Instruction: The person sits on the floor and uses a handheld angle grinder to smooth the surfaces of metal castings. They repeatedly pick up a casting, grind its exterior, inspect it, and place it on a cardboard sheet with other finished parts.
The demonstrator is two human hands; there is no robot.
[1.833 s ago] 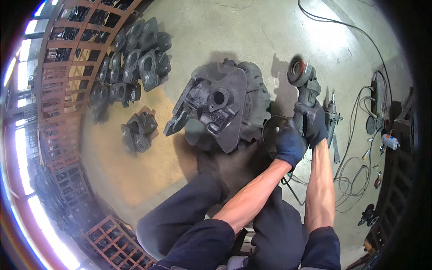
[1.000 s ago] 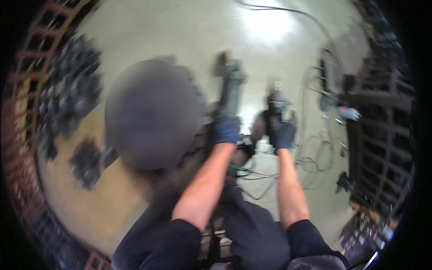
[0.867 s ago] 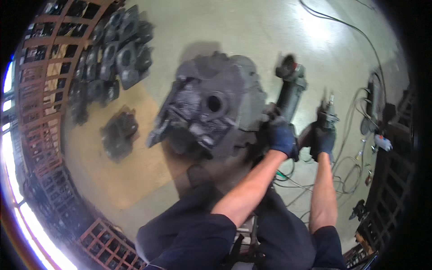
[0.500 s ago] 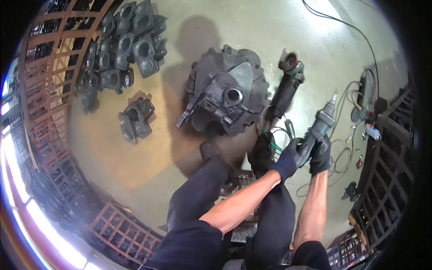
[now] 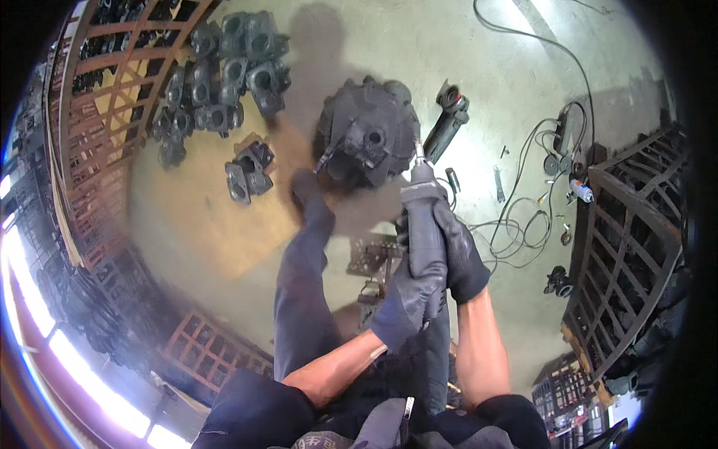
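Note:
Both my hands wear dark gloves and grip a straight die grinder (image 5: 425, 232), held upright in front of my body with its narrow tip pointing away from me. My left hand (image 5: 407, 299) wraps round the lower body, near the back end. Higher up, my right hand (image 5: 462, 254) closes on the right side of the barrel. Beyond the tip, a dark metal casting (image 5: 363, 142) with a round hole rests on a round, notched-edge stand (image 5: 336, 112). The tip appears beside the stand's right edge; whether it touches cannot be made out.
An angle grinder (image 5: 447, 129) lies right of the stand. Several castings (image 5: 232, 75) stand at the far left, with a few nearer (image 5: 250, 170). Coiled cables (image 5: 516, 232) and a spray can (image 5: 581, 191) lie right, beside a metal cage (image 5: 628, 247). Another cage (image 5: 112, 97) is left.
The die grinder has moved left and closer to me, held in both hands. My view has shifted, and my right leg has drawn back from beside the stand.

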